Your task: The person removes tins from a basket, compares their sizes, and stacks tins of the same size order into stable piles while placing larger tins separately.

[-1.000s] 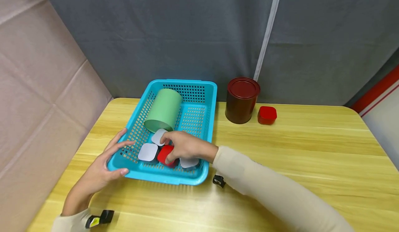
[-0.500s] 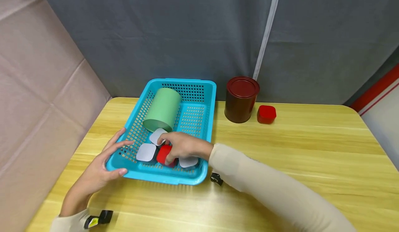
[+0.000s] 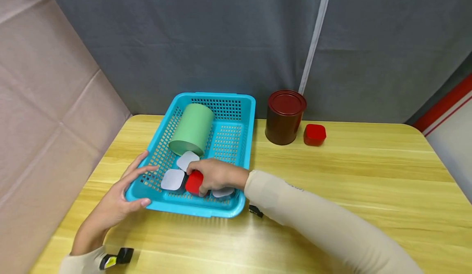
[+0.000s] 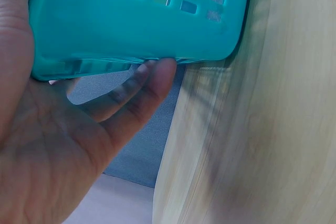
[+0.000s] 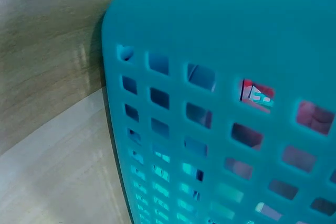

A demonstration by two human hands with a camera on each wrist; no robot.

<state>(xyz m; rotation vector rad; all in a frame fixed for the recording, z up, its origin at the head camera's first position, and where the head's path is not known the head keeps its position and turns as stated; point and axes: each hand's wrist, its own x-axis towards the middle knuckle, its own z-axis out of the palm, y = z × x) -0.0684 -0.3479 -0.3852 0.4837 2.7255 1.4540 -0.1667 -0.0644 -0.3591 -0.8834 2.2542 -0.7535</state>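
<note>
A blue plastic basket (image 3: pixel 252 143) stands on the wooden table. My left hand (image 3: pixel 114 202) holds its near left corner, thumb at the front rim and an index finger reaching over the left rim. In the left wrist view, fingers (image 4: pixel 139 103) lie along the basket's outer wall. Inside the basket my right hand (image 3: pixel 217 173) grips a small red-topped square container (image 3: pixel 193 182) between thumb and fingers. White-topped containers sit around it, one to the left (image 3: pixel 173 180), one behind (image 3: pixel 187 160), and one partly under the hand (image 3: pixel 223 192). The basket wall hides the right hand's grip in the right wrist view.
A green cylinder (image 3: pixel 192 128) lies in the back left of the basket. To the basket's right stand a dark red lidded can (image 3: pixel 284 120) and another red-topped container (image 3: pixel 315 134). A grey curtain (image 3: pixel 206 36) hangs behind the table (image 3: pixel 354 175).
My right hand's fingertips have closed in slightly on the red-topped container, with its top more exposed on the left. The left hand and basket look almost unmoved.
</note>
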